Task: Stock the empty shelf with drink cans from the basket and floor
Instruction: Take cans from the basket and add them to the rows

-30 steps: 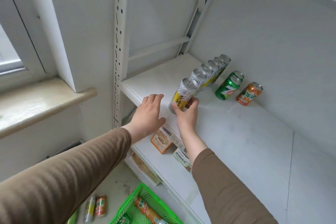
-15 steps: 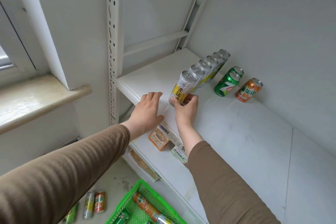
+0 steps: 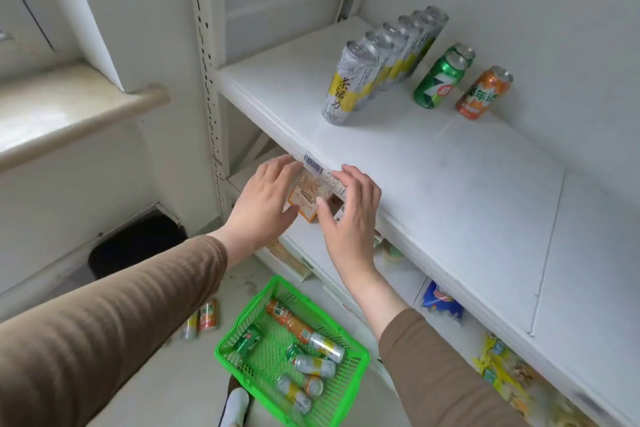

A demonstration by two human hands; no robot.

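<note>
Head view: white shelf [image 3: 433,184] fills the right side. Green basket [image 3: 349,374] sits on the floor below, loose cans lying in it. Row of silver-yellow cans [image 3: 381,62] stands upright on the shelf, running front to back; green can [image 3: 438,78] just beside it to the right, another can hidden behind the green one, orange can [image 3: 483,94] further right. Two cans on the floor [image 3: 201,321] left of the basket. Left hand [image 3: 263,208] and right hand [image 3: 349,218] hover in front of the shelf edge, fingers spread and relaxed, holding nothing, apart from all cans.
</note>
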